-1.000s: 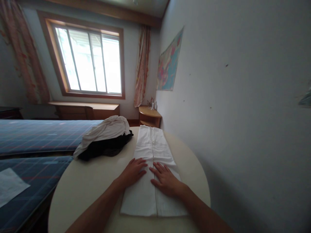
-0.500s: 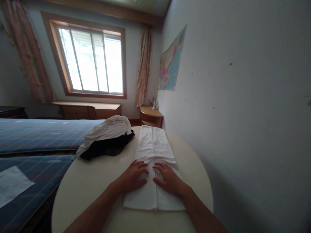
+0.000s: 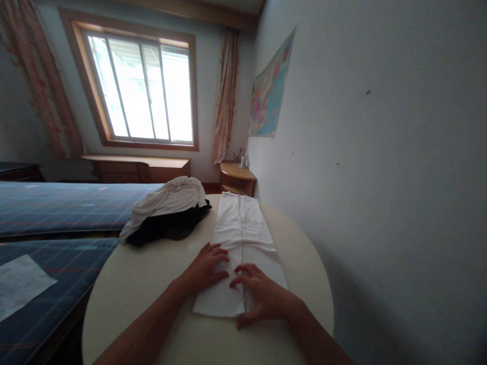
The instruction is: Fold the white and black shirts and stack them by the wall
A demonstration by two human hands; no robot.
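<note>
The left hand (image 3: 205, 268) is bare, with slender fingers (image 3: 218, 252) and rounded tips; the right hand (image 3: 265, 291) is bare too, its thumb (image 3: 248, 318) sturdier; left forearm (image 3: 148, 324) and right forearm (image 3: 317, 327) are uncovered where visible, widening toward the near side.

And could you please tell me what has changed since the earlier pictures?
The right hand has drawn toward the wearer, its fingers now more arched and its thumb at the near edge of the white cloth; whether it grips is unclear. The left hand stays on the cloth's left side. The pile and table are as before.
</note>
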